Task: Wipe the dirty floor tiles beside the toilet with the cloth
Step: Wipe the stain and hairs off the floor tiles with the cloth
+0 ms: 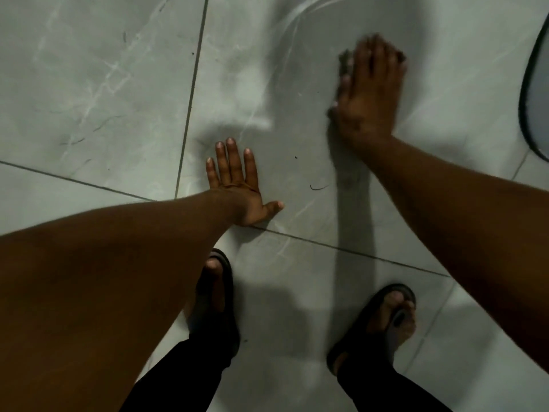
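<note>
My right hand (368,93) presses flat on a dark cloth (344,62) on the grey floor tiles (104,84); only the cloth's edges show around my fingers, and the hand is motion-blurred. My left hand (237,185) lies flat on the tile with fingers spread and nothing in it, to the left of and nearer than the right hand. Hairs and dark specks (319,187) lie on the tile between the two hands. Faint curved wet streaks (297,22) mark the tile beyond the cloth.
A curved dark-rimmed base, probably the toilet (534,93), sits at the right edge. My feet in dark sandals (383,322) stand at the bottom, the left foot (214,292) partly under my forearm. Grout lines (193,84) cross the floor.
</note>
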